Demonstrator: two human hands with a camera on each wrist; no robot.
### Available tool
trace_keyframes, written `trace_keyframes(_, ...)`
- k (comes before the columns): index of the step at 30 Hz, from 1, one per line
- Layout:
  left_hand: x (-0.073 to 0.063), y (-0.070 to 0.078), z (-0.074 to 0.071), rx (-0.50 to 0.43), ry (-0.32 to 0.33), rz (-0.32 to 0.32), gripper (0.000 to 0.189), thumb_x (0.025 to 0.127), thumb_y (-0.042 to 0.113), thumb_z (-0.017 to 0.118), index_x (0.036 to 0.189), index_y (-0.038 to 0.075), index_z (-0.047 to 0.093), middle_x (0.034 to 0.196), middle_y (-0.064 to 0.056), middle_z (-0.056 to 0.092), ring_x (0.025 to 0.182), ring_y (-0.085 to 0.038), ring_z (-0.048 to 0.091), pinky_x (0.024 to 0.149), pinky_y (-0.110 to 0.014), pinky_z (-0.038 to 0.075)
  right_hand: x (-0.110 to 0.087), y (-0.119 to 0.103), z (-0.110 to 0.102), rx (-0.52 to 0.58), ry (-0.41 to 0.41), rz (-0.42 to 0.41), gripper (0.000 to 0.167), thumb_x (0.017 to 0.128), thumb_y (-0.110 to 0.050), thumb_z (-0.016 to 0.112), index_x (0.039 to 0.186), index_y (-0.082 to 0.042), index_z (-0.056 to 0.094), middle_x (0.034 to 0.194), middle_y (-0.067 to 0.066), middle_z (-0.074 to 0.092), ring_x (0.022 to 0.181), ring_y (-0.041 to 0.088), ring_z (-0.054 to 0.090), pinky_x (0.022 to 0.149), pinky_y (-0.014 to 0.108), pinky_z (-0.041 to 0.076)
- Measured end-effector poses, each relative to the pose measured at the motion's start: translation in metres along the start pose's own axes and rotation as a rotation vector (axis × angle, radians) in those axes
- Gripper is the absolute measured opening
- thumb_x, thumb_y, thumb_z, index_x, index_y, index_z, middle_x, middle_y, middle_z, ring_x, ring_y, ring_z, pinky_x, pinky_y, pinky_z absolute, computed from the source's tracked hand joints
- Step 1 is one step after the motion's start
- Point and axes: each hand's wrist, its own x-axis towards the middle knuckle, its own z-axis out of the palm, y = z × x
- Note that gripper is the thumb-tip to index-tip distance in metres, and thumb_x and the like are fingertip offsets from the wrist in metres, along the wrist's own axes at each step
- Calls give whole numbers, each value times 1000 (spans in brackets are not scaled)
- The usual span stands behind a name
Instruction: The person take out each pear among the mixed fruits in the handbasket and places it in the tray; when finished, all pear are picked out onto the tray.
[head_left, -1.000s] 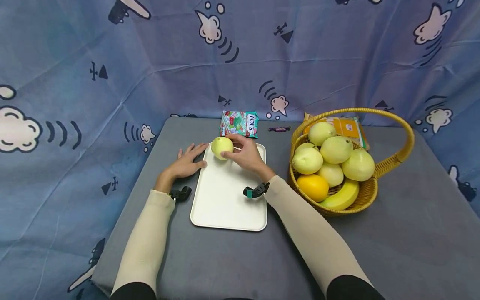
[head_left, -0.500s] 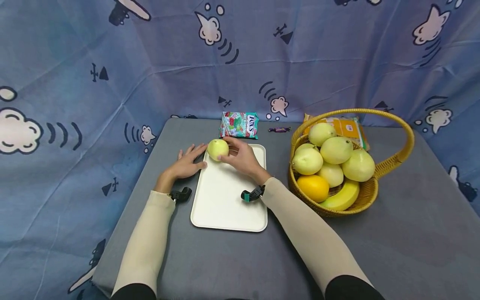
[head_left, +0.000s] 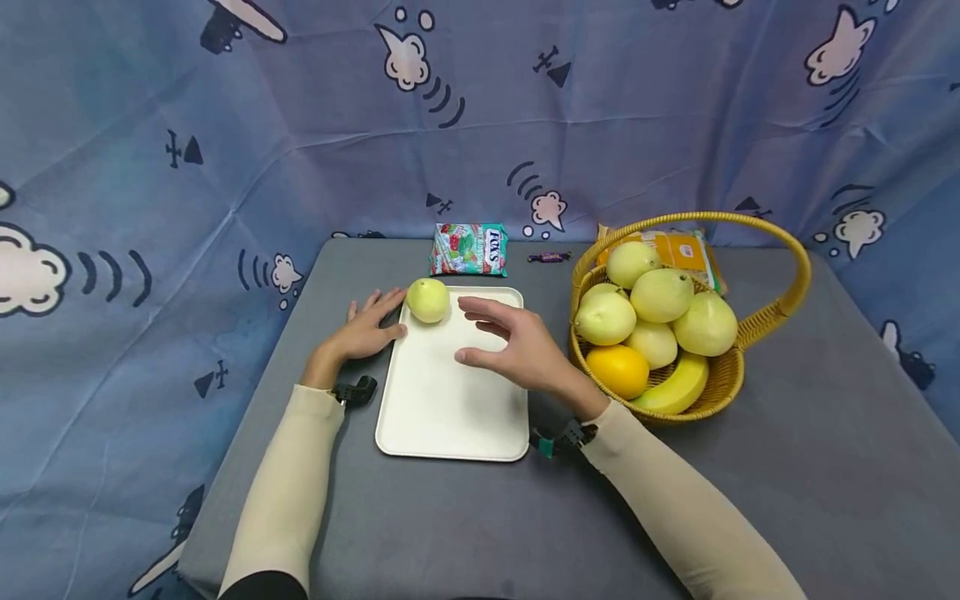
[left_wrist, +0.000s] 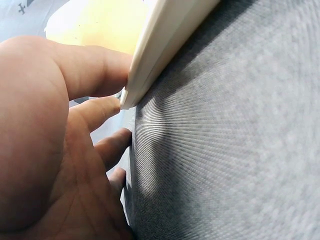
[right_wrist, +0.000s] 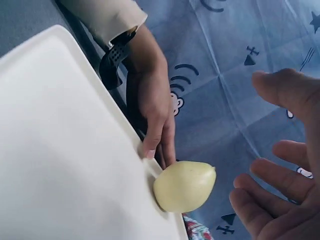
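Nothing is in the right hand [head_left: 521,346], which hangs over the right side of the tray [head_left: 450,408], thumb and bent fingers well apart. Beyond it, on the left, the left hand [head_left: 365,329] has its fingers extended and its thumb against the tray's rim, gripping no fruit. Just past that stands the pear [head_left: 428,301], in the tray's far left corner, apparently narrow end up. Unheld on a round base, it could tip and roll over the low rim if the tray were jolted. On the right, the basket [head_left: 726,400] is heaped high; a forearm's knock might spill its top fruit [head_left: 662,296].

Both sleeves are cut off at the near edge. Whether left fingertips touch the pear is unclear. Lower fruit is buried, and the basket partly covers a yellow packet [head_left: 686,254] at the far right.
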Motion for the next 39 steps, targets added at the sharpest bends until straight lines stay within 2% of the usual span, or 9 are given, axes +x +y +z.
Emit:
trace_keyframes(5, -3, -1, -1, -9, -2, 0, 75, 114, 30, 54, 178, 16, 19, 185, -14, 13, 172, -43, -6, 131, -68, -20, -43, -14, -33, 25, -34, -64, 73, 92, -12, 90, 158, -8, 59, 159, 8, 62, 144, 30, 63, 121, 37, 50)
trace_keyframes(9, -5, -1, -1, -18, 1, 4, 75, 113, 30, 55, 178, 15, 19, 185, -15, 13, 171, -44, -6, 130, -69, -21, -76, -13, -69, -22, -19, -58, 73, 90, -7, 91, 157, -11, 61, 158, 11, 63, 144, 24, 64, 120, 27, 49)
trace_keyframes(14, -6, 0, -3, -30, -1, 5, 74, 114, 28, 56, 177, 13, 20, 184, -18, 13, 171, -45, -7, 130, -68, -21, -108, -13, -120, -137, 9, -32, 72, 88, 1, 90, 154, -8, 63, 154, 16, 66, 137, 13, 67, 113, 17, 50)
trace_keyframes(18, -7, 1, -3, -36, -1, 4, 74, 114, 28, 56, 177, 12, 20, 184, -18, 13, 171, -45, -7, 131, -68, -20, -124, -20, -157, -258, 71, 11, 73, 85, 3, 92, 153, -6, 64, 152, 3, 67, 132, 3, 67, 108, 9, 49)
trace_keyframes(23, -6, -1, -3, -29, 7, 9, 74, 114, 29, 56, 177, 12, 21, 184, -18, 14, 171, -45, -6, 131, -68, -20, -131, -21, -189, -393, 179, 21, 75, 81, 3, 95, 150, -7, 67, 147, -9, 69, 125, -10, 66, 103, 3, 47)
trace_keyframes(28, -5, 0, -2, -28, 2, 8, 75, 114, 30, 56, 177, 14, 20, 185, -17, 13, 171, -44, -7, 131, -68, -20, -126, -14, -202, -497, 263, 3, 70, 80, -1, 97, 145, -13, 73, 136, 7, 75, 117, -15, 65, 101, -1, 45)
trace_keyframes(33, -3, 0, -1, -27, -2, 3, 74, 114, 30, 55, 177, 14, 20, 185, -17, 13, 171, -44, -7, 131, -67, -20, -120, -8, -205, -575, 335, -14, 62, 81, -5, 98, 138, -7, 76, 133, 15, 76, 110, -19, 60, 98, -4, 42)
trace_keyframes(37, -1, 1, -1, -24, -5, 0, 75, 114, 30, 55, 177, 14, 20, 185, -17, 13, 171, -44, -7, 131, -67, -21, -113, 0, -207, -596, 332, 74, 64, 84, -16, 98, 142, -7, 73, 138, 16, 73, 113, 0, 66, 95, -6, 38)
trace_keyframes(39, -1, 2, -1, -23, -8, 1, 74, 114, 31, 55, 177, 14, 20, 185, -17, 13, 171, -44, -7, 131, -68, -21, -110, 5, -208, -601, 306, 127, 68, 85, -21, 97, 147, -8, 70, 142, 19, 70, 117, 19, 69, 97, 3, 48)
